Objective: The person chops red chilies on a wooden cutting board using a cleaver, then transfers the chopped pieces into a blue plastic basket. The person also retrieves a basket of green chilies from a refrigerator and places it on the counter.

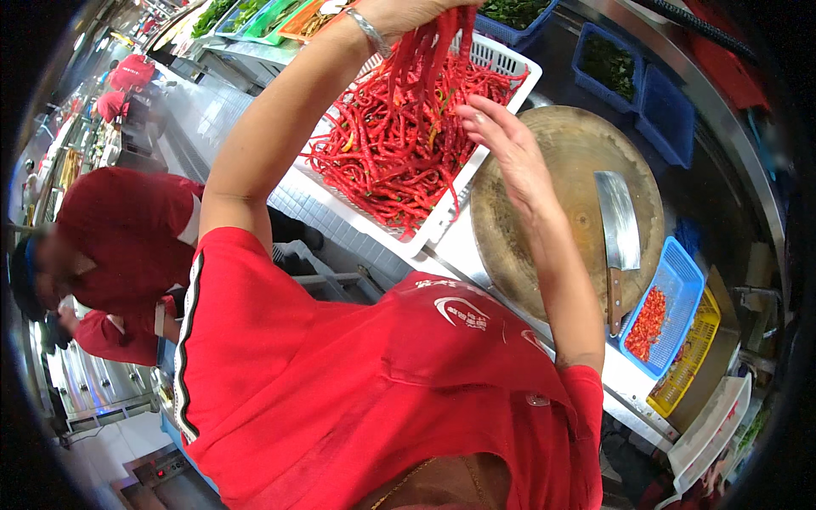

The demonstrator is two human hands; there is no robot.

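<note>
My left hand (411, 14), with a silver bracelet at its wrist, is at the top edge and partly cut off. It holds up a bunch of long red chili peppers (440, 48) that dangles over a white plastic basket (475, 167). More thin red chilies (376, 153) are heaped in that basket, a few with green stems. My right hand (510, 150) is beside the basket's right side, fingers apart and holding nothing. Beneath my right forearm lies a round wooden chopping block (567, 150). A cleaver (618, 220) with a wooden handle rests on the block.
A blue basket (692, 274) holds chopped red chili (647, 325), with a yellow basket (666, 395) under it. Blue containers (577, 60) with leafy greens stand at upper right. Coloured trays (274, 25) of vegetables line the upper left. A person in red (127, 229) bends at left.
</note>
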